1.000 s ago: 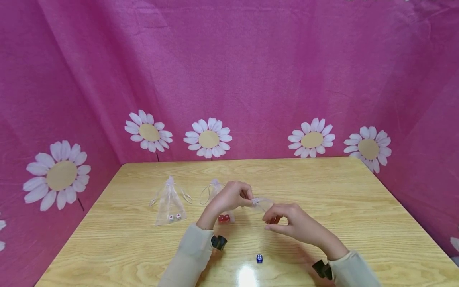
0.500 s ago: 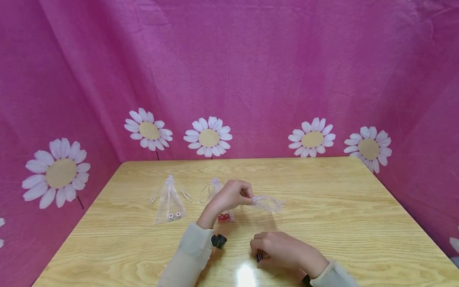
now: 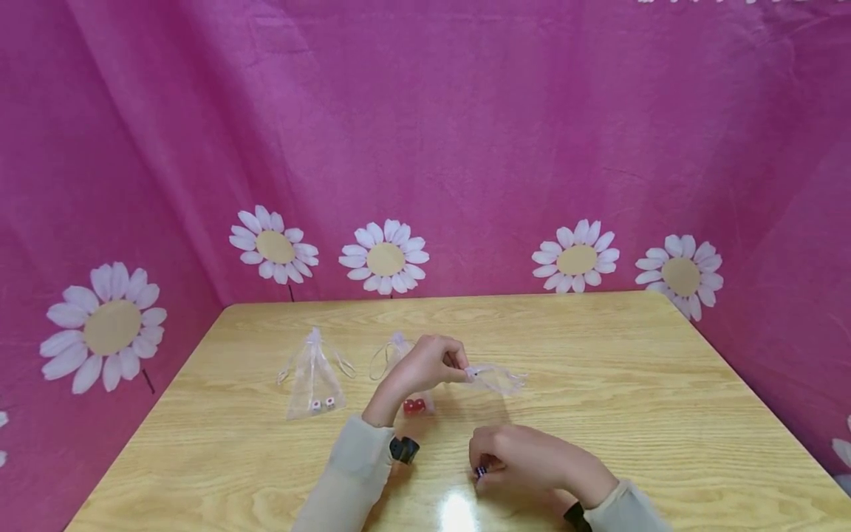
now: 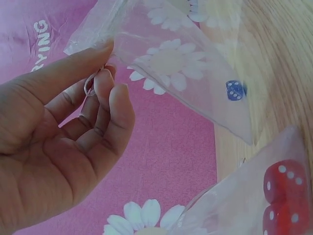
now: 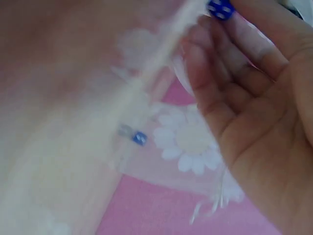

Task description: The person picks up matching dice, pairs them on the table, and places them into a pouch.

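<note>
My left hand [image 3: 431, 363] pinches a sheer white organza drawstring bag [image 3: 499, 378] between thumb and fingers, holding it raised over the table. A blue die [image 4: 234, 90] with white pips shows at the low end of this bag in the left wrist view. Nearer the front, my right hand [image 3: 525, 458] pinches another blue die [image 3: 482, 471] between thumb and fingertips, low over the tabletop. Behind the left forearm lies a second organza bag [image 3: 399, 351] with two red dice [image 3: 414, 406] in it, partly hidden by that hand.
Farther left, a third organza bag [image 3: 311, 380] lies flat with two white dice [image 3: 323, 404] inside and its cords spread out. Everything stands on a light wood table [image 3: 598, 347]. A pink cloth [image 3: 465, 148] with daisies hangs around the back and sides.
My right hand has moved from beside the held bag down towards the front edge and taken hold of the blue die lying there. The left hand has stayed put with its bag.
</note>
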